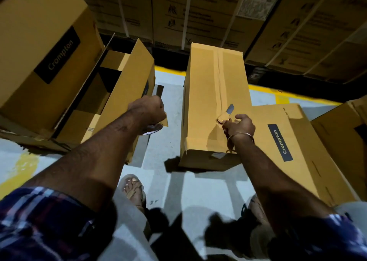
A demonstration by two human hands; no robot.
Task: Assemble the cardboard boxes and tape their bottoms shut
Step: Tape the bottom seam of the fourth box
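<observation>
I see the taped box (216,106) lying on the floor with its long axis running 12 to 6 o'clock, my right hand (239,124) pinching scissors (226,115) on its seam, my left hand (148,110) clenched around a tape roll (153,128) at 9 o'clock.

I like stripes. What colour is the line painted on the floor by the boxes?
Yellow. The floor line shows best in the head view.

1. Looks like a warehouse or stockroom: strapped cartons (198,12) stacked in a wall, printed with handling symbols and labels.
2. Grey concrete floor (168,94) with a painted yellow line (278,94).
3. Branded "Crompton" boxes (45,56) crowded together on the floor.
</observation>
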